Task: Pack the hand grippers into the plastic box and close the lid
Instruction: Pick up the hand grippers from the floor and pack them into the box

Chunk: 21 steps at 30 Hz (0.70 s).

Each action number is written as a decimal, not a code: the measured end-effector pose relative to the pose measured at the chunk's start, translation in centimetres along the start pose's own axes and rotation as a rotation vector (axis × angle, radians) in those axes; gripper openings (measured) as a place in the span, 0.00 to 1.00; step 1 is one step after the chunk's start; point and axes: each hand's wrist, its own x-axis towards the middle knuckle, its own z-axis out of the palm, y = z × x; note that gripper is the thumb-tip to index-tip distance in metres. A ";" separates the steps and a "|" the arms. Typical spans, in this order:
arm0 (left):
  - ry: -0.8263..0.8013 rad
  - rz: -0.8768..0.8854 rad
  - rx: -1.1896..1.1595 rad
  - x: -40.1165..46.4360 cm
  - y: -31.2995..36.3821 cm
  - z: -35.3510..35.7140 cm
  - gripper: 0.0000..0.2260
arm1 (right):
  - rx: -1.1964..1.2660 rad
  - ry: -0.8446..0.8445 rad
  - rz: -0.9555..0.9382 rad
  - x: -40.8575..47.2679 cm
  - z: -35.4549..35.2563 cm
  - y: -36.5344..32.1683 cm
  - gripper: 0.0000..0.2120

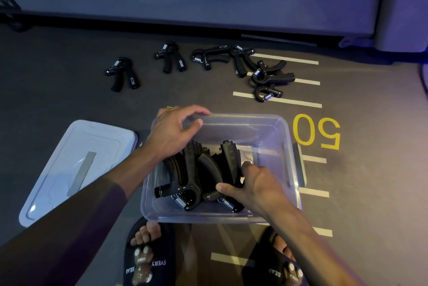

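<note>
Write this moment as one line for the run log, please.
left hand: grips plastic box rim | right hand: holds hand gripper in box | lid: off

Grippers (199, 177) in box (273, 128), lid (76, 170) left, loose grippers (208, 63) behind

box (273, 123) right half open | left half: grippers (196, 177) stacked | lid (76, 165) left, apart

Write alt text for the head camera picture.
A person's right hand sets black hand grippers into a clear plastic box while the left hand holds its rim. More grippers and the lid lie on the floor.
</note>
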 end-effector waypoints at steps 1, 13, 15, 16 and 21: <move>-0.007 0.001 -0.010 -0.1 0.1 -0.1 0.11 | -0.011 0.000 -0.008 -0.2 -0.1 0.0 0.33; -0.036 0.049 0.067 0.5 -0.6 0.5 0.15 | 0.127 0.514 -0.210 3.2 -9.6 1.7 0.08; -0.074 0.035 0.082 1.3 -0.7 0.4 0.15 | 0.177 0.528 -0.191 6.2 -11.3 2.5 0.07; -0.102 0.026 0.103 1.8 -0.7 0.4 0.15 | 0.203 0.520 -0.174 7.9 -12.0 3.0 0.06; -0.226 0.053 0.224 3.9 -0.5 0.5 0.17 | 0.227 0.407 -0.053 16.3 -13.3 4.9 0.08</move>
